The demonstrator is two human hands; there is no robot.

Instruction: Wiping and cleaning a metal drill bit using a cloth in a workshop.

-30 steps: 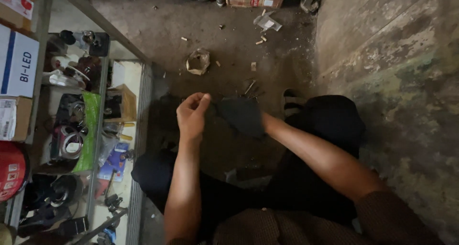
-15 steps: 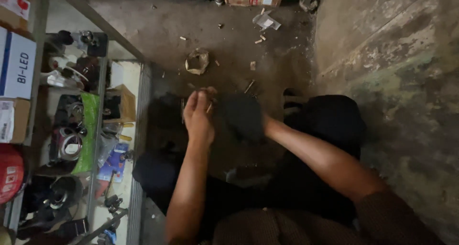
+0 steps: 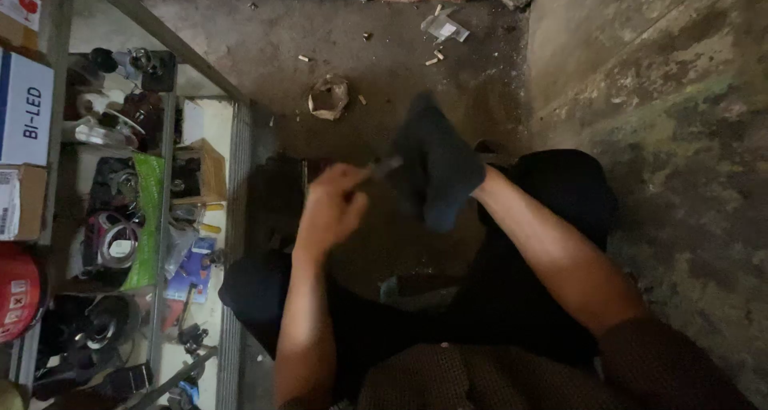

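- Right hand (image 3: 436,174): hidden inside dark glove (image 3: 440,194), blurred; grip not discernible.
- Left hand (image 3: 332,210): raised over lap, fingers pinched together on thin tool (image 3: 386,167), tip blurred, beside glove.
- Forearms converging above floor (image 3: 384,66); shelf (image 3: 160,218) at left.

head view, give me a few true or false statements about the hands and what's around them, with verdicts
1. The right hand is covered by a dark cloth or glove. True.
2. The left hand is covered the same way. False: it is bare.
3. The left hand pinches a small thin object that points toward the right hand. True, though blur hides what it is.
4. A glass-topped display case with parts inside stands on the person's right. False: it stands on the left.
5. The concrete floor ahead is littered with small scraps, among them a crumpled bit of cardboard. True.
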